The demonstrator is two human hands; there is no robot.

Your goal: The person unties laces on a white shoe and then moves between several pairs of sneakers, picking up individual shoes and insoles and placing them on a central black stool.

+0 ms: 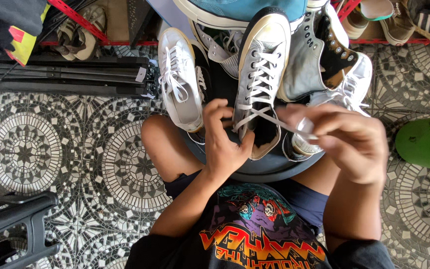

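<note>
My left hand [223, 144] steadies the grey sneaker [261, 74] by its collar while my right hand's [347, 137] fingers pinch its white lace [274, 121] taut.

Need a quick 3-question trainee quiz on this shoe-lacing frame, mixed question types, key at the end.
1. True or false: the left hand rests on the collar of the grey lace-up sneaker.
2. What does the right hand pinch? A) a brush B) the end of a white lace C) a sock
3. Which thing stands at the right edge of the view, on the mosaic floor?

Key
1. True: it grips the shoe at its opening.
2. B: the lace runs taut from the sneaker's eyelets to the fingers.
3. A green bucket, seen only in part.
</note>
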